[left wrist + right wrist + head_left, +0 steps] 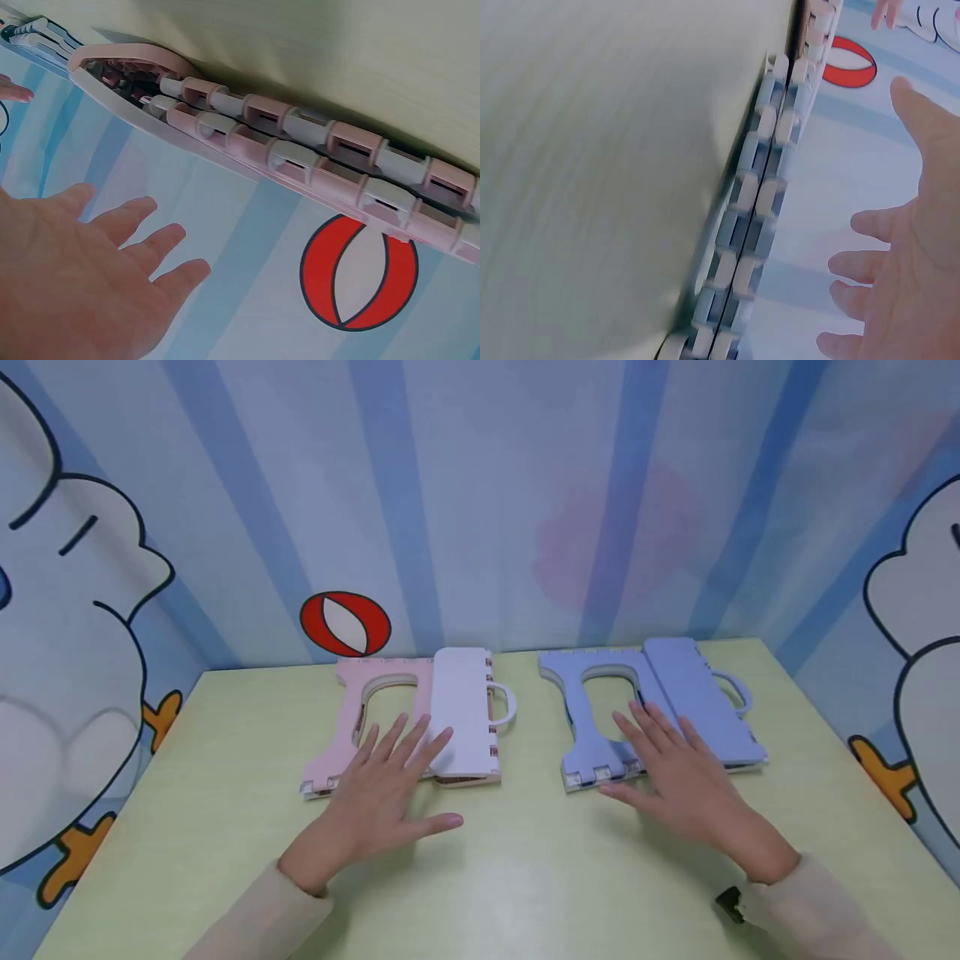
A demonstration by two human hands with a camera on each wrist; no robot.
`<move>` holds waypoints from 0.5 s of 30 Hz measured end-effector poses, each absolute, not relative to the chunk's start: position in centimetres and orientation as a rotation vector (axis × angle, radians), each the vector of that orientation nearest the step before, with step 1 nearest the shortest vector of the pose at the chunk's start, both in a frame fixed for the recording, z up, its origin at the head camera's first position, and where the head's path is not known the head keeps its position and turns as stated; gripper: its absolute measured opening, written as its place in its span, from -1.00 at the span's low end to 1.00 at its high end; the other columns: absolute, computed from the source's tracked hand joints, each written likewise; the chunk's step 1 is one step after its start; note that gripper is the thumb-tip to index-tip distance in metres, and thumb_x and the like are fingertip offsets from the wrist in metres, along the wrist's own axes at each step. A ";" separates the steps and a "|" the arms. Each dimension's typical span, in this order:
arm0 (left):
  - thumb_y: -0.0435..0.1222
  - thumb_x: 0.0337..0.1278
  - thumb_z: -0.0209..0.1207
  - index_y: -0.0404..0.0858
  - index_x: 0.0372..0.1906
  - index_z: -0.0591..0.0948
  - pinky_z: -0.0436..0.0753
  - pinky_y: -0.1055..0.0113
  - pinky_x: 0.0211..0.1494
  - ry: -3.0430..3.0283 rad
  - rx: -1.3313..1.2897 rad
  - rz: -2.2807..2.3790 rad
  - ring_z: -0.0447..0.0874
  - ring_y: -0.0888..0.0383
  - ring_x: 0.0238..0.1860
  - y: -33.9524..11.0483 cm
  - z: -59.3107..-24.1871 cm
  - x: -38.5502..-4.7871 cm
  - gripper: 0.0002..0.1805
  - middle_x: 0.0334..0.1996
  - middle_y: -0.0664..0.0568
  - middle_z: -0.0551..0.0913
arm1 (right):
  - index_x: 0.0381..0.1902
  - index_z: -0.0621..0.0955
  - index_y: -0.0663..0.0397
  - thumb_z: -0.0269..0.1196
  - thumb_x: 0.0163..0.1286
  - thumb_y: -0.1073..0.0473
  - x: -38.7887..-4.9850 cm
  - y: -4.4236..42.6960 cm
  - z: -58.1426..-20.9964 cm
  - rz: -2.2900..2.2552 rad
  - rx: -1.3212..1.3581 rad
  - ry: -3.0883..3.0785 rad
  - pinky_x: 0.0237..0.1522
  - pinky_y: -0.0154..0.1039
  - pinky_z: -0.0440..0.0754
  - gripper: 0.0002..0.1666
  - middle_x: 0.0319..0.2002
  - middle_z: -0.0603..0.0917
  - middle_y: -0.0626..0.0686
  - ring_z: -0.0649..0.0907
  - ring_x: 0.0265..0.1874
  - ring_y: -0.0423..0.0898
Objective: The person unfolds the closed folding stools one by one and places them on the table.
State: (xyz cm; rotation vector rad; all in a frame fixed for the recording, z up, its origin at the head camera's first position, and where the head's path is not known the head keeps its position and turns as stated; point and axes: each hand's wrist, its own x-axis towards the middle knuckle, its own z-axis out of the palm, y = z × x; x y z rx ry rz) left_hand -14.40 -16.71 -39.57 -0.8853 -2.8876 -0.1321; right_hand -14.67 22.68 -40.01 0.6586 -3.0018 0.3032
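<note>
2 folding stools, both flat on the pale yellow-green table [510,893]. Pink-and-white stool [459,706] on the person's left, blue stool [678,685] on the right, well apart, both near the striped blue wall [495,510]. Each has an open cutout on its left half, a solid panel on its right half, and a loop handle sticking out at the right edge: white handle [512,706] on the pink-and-white stool, blue handle [738,693] on the other.

Left hand [380,797]: fingers spread wide, thumb out to the side, holding nothing; hovers over the near part of the pink-and-white stool, gap visible in left wrist view. Right hand [682,781]: also spread wide, holding nothing; hovers over the near part of the blue stool, gap visible in right wrist view. Wrist views show hinge segments in 2 rows: pink and white on the left stool, blue and white on the right stool.

2 light sleeves; small dark object [729,904] at the right cuff, cannot tell what. Wall prints: red-and-white ball [313,620] above the pink-and-white stool, white cartoon figures with orange feet at both sides.
</note>
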 end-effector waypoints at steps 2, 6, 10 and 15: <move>0.52 0.13 -0.12 0.06 0.62 0.00 -0.15 -0.14 0.54 -2.862 -0.914 -0.167 -0.23 -0.10 0.58 -16.4 -39.6 -14.4 0.07 0.59 -0.05 -0.05 | 0.61 0.00 0.07 0.02 0.41 -0.47 -14.7 23.1 -39.7 0.316 0.640 -2.992 0.49 0.20 -0.18 0.10 0.58 -0.07 0.19 -0.06 0.55 0.17; 0.47 0.19 -0.12 0.04 0.62 0.02 -0.09 -0.12 0.54 -2.813 -1.009 -0.223 -0.19 -0.10 0.58 -15.9 -39.5 -14.5 0.02 0.59 -0.03 -0.04 | 0.59 0.06 0.16 0.06 0.43 -0.42 -14.9 23.8 -39.5 0.335 0.604 -2.973 0.46 0.24 -0.04 0.08 0.55 0.03 0.26 0.03 0.53 0.21; 0.44 0.24 -0.13 0.02 0.62 -0.01 -0.07 -0.03 0.56 -2.793 -1.092 -0.243 -0.25 -0.03 0.58 -15.5 -39.4 -14.6 -0.01 0.60 0.01 -0.09 | 0.58 0.09 0.19 0.08 0.43 -0.40 -15.0 24.4 -39.6 0.351 0.575 -2.968 0.41 0.27 0.10 0.07 0.53 0.10 0.30 0.10 0.50 0.24; 0.42 0.27 -0.13 0.01 0.62 -0.03 -0.09 0.07 0.57 -2.796 -1.130 -0.264 -0.29 0.03 0.58 -14.8 -39.2 -14.6 -0.01 0.60 0.04 -0.12 | 0.56 0.12 0.24 0.12 0.43 -0.36 -14.8 25.0 -39.7 0.385 0.550 -2.955 0.36 0.30 0.18 0.05 0.51 0.15 0.31 0.15 0.47 0.28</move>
